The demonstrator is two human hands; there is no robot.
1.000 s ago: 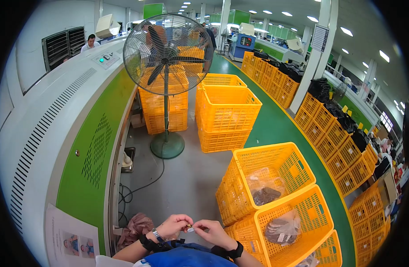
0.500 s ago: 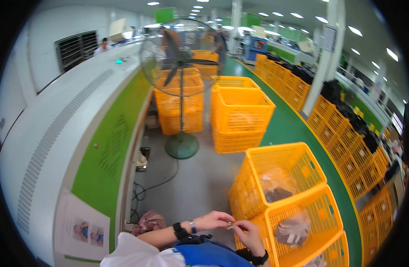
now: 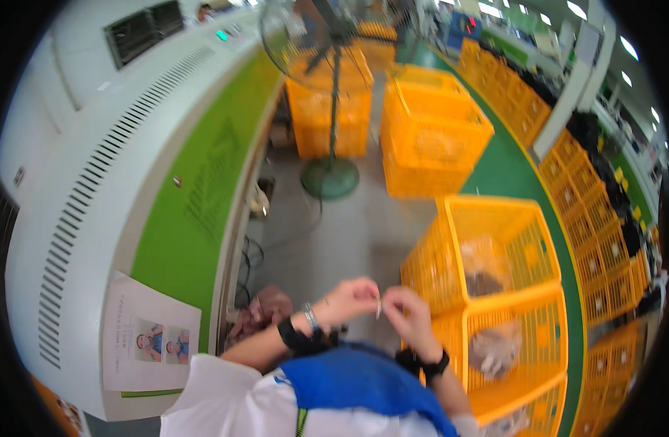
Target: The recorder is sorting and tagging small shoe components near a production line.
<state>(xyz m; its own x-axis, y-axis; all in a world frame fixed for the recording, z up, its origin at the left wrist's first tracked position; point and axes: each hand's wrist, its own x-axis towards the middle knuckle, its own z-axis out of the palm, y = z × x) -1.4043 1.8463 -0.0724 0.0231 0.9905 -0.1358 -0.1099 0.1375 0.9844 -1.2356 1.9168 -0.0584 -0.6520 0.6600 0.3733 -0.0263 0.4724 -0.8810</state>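
Observation:
My left hand (image 3: 351, 300) is closed in a pinch, with a small, thin, pale strip (image 3: 379, 306) at its fingertips. The strip is too small and blurred to tell its kind. Close beside it, my right hand (image 3: 413, 317) is also pinched, its thumb and fingers near the strip; what they hold, if anything, I cannot make out. Both hands are in front of my body, above a blue apron (image 3: 356, 379). To the right of them stands a yellow crate (image 3: 451, 320) with plastic-wrapped brownish bundles (image 3: 495, 349) inside.
Another yellow crate (image 3: 422, 266) with wrapped goods stands beyond. Farther off are a standing fan (image 3: 333, 178) and more stacked crates (image 3: 436, 149). A long white and green machine (image 3: 181, 218) runs along the left. Crumpled pinkish cloth (image 3: 265, 313) and cables (image 3: 251, 258) lie beside its base.
My view has tipped downward, so the fan and crates sit higher. My hands have drawn slightly apart, and the pale strip now shows between them.

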